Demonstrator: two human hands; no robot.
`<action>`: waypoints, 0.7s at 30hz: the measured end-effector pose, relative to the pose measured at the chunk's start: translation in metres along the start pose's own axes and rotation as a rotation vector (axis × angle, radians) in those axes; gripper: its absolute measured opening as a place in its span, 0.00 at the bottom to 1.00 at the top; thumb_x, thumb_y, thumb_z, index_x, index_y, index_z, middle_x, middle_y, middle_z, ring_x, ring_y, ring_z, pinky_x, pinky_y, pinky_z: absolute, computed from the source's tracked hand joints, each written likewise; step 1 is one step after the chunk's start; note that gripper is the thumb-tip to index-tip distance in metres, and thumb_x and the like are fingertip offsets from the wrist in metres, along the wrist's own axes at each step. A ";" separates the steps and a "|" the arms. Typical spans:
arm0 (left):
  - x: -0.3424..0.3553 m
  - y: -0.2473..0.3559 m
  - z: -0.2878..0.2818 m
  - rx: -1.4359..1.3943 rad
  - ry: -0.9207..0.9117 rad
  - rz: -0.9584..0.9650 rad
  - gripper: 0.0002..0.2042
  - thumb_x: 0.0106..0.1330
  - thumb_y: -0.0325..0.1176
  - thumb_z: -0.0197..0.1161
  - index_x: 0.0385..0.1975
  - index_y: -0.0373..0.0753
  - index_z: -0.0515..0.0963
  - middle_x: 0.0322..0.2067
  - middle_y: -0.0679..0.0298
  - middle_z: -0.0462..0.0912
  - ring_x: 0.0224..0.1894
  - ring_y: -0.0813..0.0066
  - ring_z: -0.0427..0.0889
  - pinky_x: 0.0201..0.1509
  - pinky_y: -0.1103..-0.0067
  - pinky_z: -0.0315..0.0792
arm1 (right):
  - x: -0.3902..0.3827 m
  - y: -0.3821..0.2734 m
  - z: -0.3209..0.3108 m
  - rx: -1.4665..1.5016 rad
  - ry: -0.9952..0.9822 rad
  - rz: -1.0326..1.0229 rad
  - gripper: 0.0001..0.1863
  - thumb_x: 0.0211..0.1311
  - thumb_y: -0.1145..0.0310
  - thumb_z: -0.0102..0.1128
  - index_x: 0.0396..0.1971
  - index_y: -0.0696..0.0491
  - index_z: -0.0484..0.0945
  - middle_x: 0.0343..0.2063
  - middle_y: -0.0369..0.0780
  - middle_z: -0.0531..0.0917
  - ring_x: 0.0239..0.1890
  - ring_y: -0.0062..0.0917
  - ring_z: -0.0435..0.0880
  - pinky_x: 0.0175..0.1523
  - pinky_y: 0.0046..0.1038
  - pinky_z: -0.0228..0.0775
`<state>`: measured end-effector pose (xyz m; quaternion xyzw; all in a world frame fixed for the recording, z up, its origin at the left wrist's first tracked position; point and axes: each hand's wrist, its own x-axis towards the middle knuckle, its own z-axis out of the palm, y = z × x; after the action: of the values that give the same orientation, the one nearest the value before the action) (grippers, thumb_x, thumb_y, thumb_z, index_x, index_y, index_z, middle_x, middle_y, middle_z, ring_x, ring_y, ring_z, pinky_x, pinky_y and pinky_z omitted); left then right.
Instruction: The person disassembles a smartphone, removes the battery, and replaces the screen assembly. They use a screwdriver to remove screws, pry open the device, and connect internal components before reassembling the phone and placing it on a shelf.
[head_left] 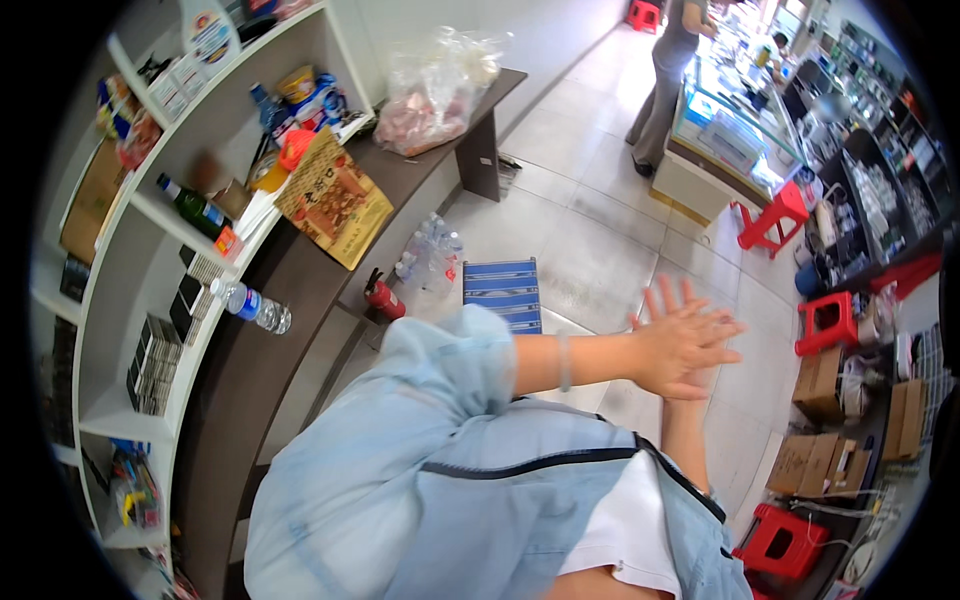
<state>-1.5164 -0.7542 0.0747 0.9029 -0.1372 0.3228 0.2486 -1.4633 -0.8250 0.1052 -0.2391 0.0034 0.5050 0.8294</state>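
My left hand reaches across in front of me with its fingers spread, and a pale bracelet circles that wrist. Behind it, my right hand points away from me with fingers apart; its palm is mostly covered by the left. The two hands overlap and look pressed together, slightly smeared by motion. Neither one holds anything that I can see. A light blue jacket with dark trim covers my arms and body, over a white shirt.
Left, a dark counter carries a water bottle, a yellow paper bag and a plastic bag. A blue striped folding stool and a fire extinguisher stand ahead. Red stools and boxes line the right. A person stands beyond.
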 end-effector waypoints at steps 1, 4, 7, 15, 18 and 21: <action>0.016 -0.003 0.015 -0.045 0.020 0.046 0.32 0.53 0.51 0.58 0.59 0.47 0.64 0.65 0.50 0.51 0.66 0.45 0.49 0.65 0.52 0.42 | -0.005 -0.019 -0.003 0.040 0.030 -0.057 0.45 0.59 0.36 0.38 0.66 0.55 0.45 0.66 0.46 0.49 0.68 0.37 0.47 0.69 0.39 0.34; 0.053 -0.023 0.057 -0.102 0.040 0.080 0.34 0.54 0.56 0.56 0.61 0.48 0.61 0.64 0.48 0.51 0.66 0.45 0.50 0.66 0.53 0.42 | -0.018 -0.070 -0.016 0.070 0.071 -0.223 0.45 0.59 0.36 0.37 0.66 0.55 0.44 0.66 0.46 0.48 0.68 0.36 0.47 0.69 0.39 0.35; 0.077 -0.042 0.091 -0.288 -0.052 -0.214 0.39 0.56 0.63 0.49 0.63 0.45 0.56 0.64 0.46 0.51 0.66 0.46 0.50 0.67 0.57 0.41 | -0.023 -0.106 -0.014 -0.253 -0.072 -0.464 0.47 0.57 0.32 0.34 0.66 0.53 0.44 0.66 0.46 0.49 0.68 0.37 0.46 0.69 0.43 0.35; 0.132 -0.100 0.078 -1.830 -0.323 -1.024 0.42 0.59 0.69 0.34 0.64 0.40 0.52 0.62 0.51 0.58 0.64 0.59 0.57 0.64 0.68 0.53 | 0.066 -0.112 0.003 -1.405 -0.052 -0.934 0.44 0.57 0.35 0.37 0.65 0.52 0.49 0.66 0.46 0.49 0.69 0.37 0.46 0.68 0.43 0.34; 0.142 -0.151 0.088 -2.063 -0.111 -0.534 0.40 0.61 0.67 0.35 0.64 0.40 0.52 0.62 0.53 0.57 0.64 0.63 0.57 0.64 0.72 0.54 | 0.130 -0.112 -0.001 -2.150 -0.262 -1.060 0.37 0.59 0.44 0.45 0.61 0.54 0.60 0.64 0.47 0.55 0.68 0.38 0.49 0.68 0.41 0.35; 0.154 -0.186 0.050 -2.322 -0.101 -0.621 0.40 0.60 0.67 0.35 0.63 0.39 0.53 0.62 0.53 0.57 0.63 0.60 0.58 0.64 0.70 0.55 | 0.177 -0.128 0.001 -2.043 -0.287 -0.875 0.35 0.59 0.42 0.44 0.59 0.52 0.65 0.62 0.48 0.60 0.67 0.39 0.52 0.68 0.41 0.32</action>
<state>-1.2985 -0.6384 0.0742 0.1466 -0.1324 -0.1027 0.9749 -1.2696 -0.7240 0.1128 -0.7278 -0.5925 -0.0416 0.3429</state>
